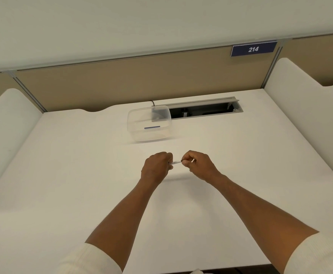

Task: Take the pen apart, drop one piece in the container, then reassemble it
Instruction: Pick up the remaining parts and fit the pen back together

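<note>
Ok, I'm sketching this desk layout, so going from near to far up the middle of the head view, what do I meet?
Hands holding the pen (left hand, right hand) → clear container → cable slot → tan divider panel → sign reading 214.

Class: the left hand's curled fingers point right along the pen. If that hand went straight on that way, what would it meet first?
Most likely the right hand, which pinches the pen's other end a short way from the left hand. Both appear level, though depth is uncertain.

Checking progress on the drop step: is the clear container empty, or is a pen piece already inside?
Not empty: the container holds one short blue piece on its floor. Both hands grip the pen.
</note>
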